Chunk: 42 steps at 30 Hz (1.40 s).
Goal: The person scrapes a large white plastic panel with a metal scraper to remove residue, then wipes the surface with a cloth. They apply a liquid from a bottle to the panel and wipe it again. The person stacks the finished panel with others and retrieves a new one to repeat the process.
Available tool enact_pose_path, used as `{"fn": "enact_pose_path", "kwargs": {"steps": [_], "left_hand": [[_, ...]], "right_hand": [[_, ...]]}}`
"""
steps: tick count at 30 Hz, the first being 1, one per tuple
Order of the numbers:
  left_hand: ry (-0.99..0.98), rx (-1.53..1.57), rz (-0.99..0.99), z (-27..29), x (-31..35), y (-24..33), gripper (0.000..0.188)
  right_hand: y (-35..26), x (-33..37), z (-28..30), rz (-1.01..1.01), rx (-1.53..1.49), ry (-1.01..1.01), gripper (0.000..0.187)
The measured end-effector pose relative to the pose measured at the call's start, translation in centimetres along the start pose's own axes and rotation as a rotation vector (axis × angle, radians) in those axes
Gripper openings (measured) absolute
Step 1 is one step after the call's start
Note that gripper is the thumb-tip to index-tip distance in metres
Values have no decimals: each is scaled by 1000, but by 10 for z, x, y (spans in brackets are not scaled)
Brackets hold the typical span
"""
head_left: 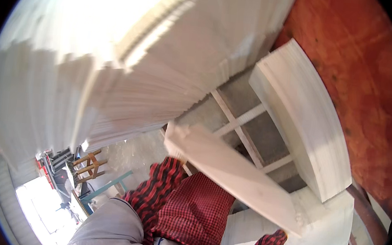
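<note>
A long pale board (238,178), perhaps a thin stack of sheets, is held tilted in front of my body. At its far left end my left hand (181,159) grips it, mostly hidden behind the board and the red and black sleeve. Its lower right end is in my right hand (287,233), of which only a little shows past the cuff. The fingers of both hands are largely out of sight. To the right of the board stands a thick stack of pale sheets (316,124), apart from it.
Tall stacks of pale sheets (153,80) rise on the left and ahead. A wooden frame (238,122) lies low between the stacks. Rusty orange metal (352,71) fills the far right. More pale material (326,220) lies at lower right. A wooden stool (90,165) stands at lower left.
</note>
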State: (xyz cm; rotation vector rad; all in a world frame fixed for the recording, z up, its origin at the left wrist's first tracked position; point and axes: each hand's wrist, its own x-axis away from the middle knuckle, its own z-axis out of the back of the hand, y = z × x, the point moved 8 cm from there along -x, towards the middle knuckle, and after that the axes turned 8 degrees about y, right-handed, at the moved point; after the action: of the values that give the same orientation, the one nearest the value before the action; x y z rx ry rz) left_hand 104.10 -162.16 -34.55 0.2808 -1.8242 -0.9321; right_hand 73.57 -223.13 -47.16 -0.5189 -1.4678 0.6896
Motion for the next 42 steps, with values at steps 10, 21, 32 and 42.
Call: {"fn": "enact_pose_path", "kwargs": {"steps": [10, 21, 32, 42], "left_hand": [[66, 56, -145, 178, 117, 202, 63], [118, 325, -404, 441, 195, 360, 52], [744, -112, -837, 581, 241, 384, 33], [1352, 70, -664, 683, 369, 321, 25]], "right_hand": [[-62, 129, -46, 115, 127, -422, 46], [-74, 384, -145, 4, 248, -1636, 55], [57, 518, -227, -319, 386, -1645, 69], [198, 661, -280, -359, 839, -1587, 55]]}}
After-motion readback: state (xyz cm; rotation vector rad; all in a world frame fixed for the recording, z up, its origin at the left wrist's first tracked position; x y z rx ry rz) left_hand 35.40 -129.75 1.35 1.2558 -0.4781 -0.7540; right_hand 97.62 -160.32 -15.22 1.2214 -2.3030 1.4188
